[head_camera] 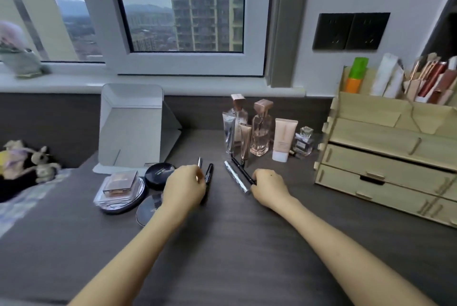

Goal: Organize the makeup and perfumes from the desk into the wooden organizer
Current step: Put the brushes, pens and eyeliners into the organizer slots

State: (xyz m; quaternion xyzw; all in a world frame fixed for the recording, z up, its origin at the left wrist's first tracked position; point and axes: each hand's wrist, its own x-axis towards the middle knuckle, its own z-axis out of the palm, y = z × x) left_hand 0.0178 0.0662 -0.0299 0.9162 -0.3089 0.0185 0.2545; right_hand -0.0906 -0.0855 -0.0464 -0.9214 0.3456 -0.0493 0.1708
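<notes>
My left hand point(184, 188) lies on the dark desk with its fingers curled over a thin silver pencil point(199, 162) and a black mascara tube point(209, 172). My right hand point(268, 187) closes on the near ends of a silver tube point(233, 174) and a black liner pencil point(241, 169). Behind them stand two perfume bottles point(261, 130), several cream tubes point(284, 139) and a small bottle point(304, 141). The wooden organizer point(385, 155) stands at the right with drawers shut and tubes and lipsticks in its top slots.
Compacts and palettes point(121, 188) are stacked left of my left hand, with a black round compact point(159, 174) behind them. A folding mirror point(133, 127) stands at the back left. Plush toys point(27, 162) sit at the desk's left edge.
</notes>
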